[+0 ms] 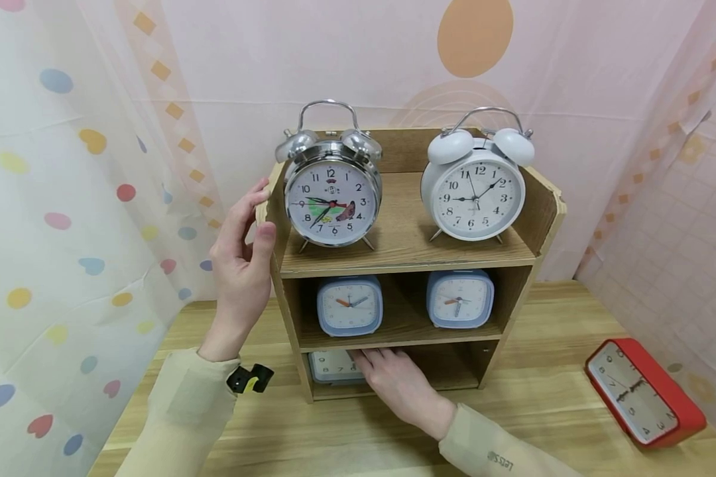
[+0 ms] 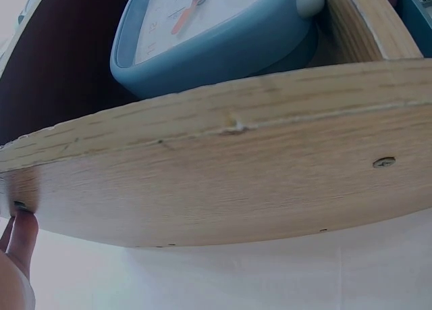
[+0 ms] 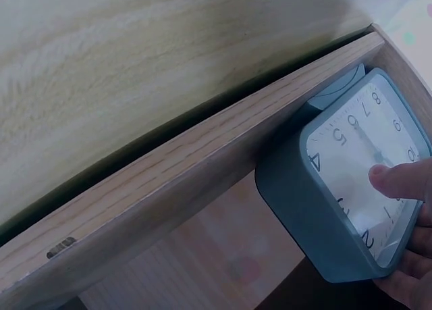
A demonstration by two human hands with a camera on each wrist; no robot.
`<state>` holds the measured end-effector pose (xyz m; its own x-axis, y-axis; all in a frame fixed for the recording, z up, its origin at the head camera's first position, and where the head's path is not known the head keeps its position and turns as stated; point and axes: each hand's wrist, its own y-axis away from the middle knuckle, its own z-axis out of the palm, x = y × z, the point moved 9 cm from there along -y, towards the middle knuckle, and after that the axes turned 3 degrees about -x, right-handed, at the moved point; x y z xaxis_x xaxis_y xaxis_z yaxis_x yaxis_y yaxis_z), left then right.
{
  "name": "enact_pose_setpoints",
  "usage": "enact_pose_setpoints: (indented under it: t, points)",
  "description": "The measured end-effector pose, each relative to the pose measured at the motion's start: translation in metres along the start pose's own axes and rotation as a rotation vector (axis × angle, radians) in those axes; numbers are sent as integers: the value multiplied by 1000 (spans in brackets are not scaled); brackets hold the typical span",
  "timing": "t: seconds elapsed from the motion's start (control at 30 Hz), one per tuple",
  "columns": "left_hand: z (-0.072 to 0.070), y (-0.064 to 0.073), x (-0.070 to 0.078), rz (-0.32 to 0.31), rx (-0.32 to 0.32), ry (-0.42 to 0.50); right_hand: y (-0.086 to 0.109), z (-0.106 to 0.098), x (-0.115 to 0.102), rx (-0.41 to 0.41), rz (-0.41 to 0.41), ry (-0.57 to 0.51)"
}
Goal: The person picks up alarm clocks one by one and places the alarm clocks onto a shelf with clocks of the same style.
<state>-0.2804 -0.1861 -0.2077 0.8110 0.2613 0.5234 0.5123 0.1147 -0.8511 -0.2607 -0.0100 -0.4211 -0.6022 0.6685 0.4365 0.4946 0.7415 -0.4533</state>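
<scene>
My right hand point(image 1: 400, 384) reaches into the bottom compartment of a wooden shelf point(image 1: 408, 265) and grips a blue-green square alarm clock point(image 3: 290, 202). In the right wrist view its thumb point(image 3: 398, 179) lies on the white dial, with the other fingers around the clock's edge. The clock stands at the compartment's left end, partly covered by the hand in the head view. My left hand point(image 1: 241, 271) is at the shelf's left side, fingers extended and a fingertip point(image 2: 25, 225) touching the outer face of the side panel point(image 2: 202, 188).
A silver twin-bell clock point(image 1: 333, 199) and a white twin-bell clock point(image 1: 474, 192) stand on top. Two light-blue clocks, one left point(image 1: 350, 306) and one right point(image 1: 461, 299), occupy the middle level. A red clock point(image 1: 644, 394) lies tilted on the wooden table point(image 1: 549, 371) at right.
</scene>
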Motion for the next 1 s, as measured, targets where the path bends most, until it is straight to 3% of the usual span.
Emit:
enact_pose_setpoints:
  t: [1.0]
  points:
    - [0, 0, 0, -6, 1, -4, -2, 0, 0, 24, -5, 49]
